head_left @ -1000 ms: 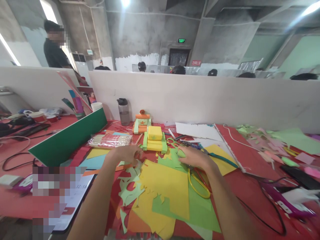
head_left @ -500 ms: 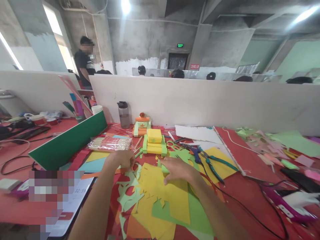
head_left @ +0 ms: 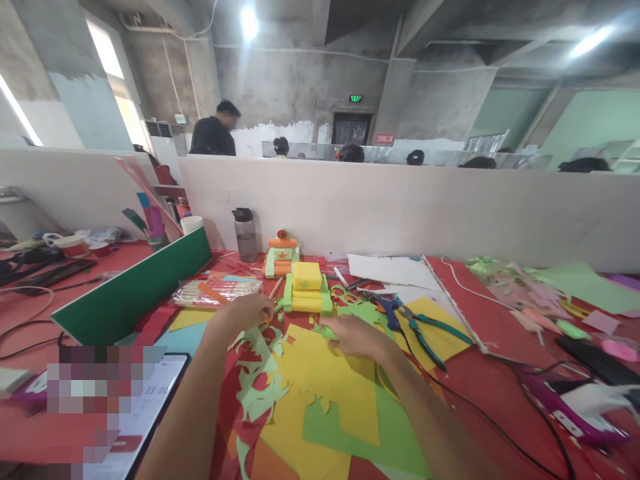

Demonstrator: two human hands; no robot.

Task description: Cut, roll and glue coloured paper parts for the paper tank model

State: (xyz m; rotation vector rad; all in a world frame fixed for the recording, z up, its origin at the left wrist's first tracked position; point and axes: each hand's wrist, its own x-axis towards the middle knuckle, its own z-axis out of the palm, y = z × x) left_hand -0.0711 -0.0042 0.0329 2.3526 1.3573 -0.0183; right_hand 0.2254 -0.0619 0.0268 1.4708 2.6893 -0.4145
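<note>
My left hand (head_left: 253, 311) is closed in a pinch on an orange paper strip (head_left: 213, 292), which sticks out behind the hand over a clear-wrapped pack of sticks (head_left: 187, 292). To its right, my right hand (head_left: 353, 333) is closed on a small green piece of paper (head_left: 327, 331), partly hidden by the fingers. Just beyond both hands stands a yellow and green paper model (head_left: 307, 287) with a box-shaped top and a star. Behind that is an orange and pale green paper model (head_left: 281, 257). Cut yellow sheets (head_left: 320, 373) lie below my hands, with pale green scraps (head_left: 260, 383) beside them.
Teal-handled pliers (head_left: 425, 340) and blue-handled pliers (head_left: 390, 312) lie to the right. A water bottle (head_left: 245, 235) stands by the white partition (head_left: 400, 207). On the left are a green board (head_left: 140, 287) and a phone (head_left: 155, 400). A person (head_left: 215, 133) is beyond the partition.
The orange strip has come up off the table in my left hand, which has shifted slightly right. My right hand has drawn its fingers in around the green piece. The person behind has moved right.
</note>
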